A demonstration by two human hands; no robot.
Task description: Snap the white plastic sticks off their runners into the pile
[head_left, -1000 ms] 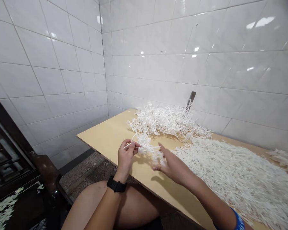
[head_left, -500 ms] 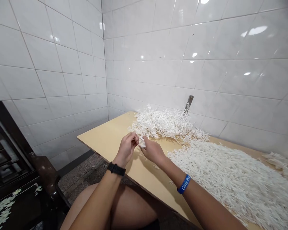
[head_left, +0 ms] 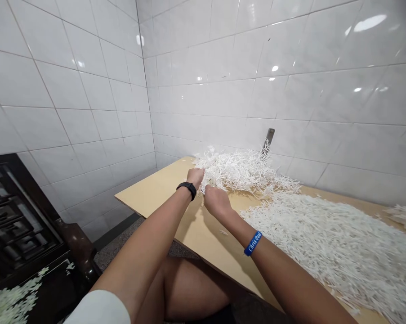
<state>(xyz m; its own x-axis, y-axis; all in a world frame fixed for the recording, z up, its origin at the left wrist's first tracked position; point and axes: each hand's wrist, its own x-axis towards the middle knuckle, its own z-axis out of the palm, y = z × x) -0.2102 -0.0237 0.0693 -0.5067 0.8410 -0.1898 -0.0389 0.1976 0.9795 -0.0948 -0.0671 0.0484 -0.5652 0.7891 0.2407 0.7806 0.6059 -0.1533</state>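
Note:
A tangled pile of white, thin, branching pieces lies near the back of the board, against the wall. My left hand, with a black band on its wrist, is at the left edge of this pile, its fingers closed on white branched strands; the fingertips are partly hidden. Closer to me, my right hand is curled shut just in front of the pile, above the board. White bits show at its fingertips, but what it holds is mostly hidden. A blue wristband is on that arm.
A wide, flat heap of small loose white pieces covers the right of the wooden board. A grey metal strip stands by the tiled wall. A dark carved chair at left carries pale flower-shaped pieces.
My left hand has moved forward, away from the right hand, to the edge of the tangled pile. The right hand has shifted slightly forward and curled further. The view has turned slightly.

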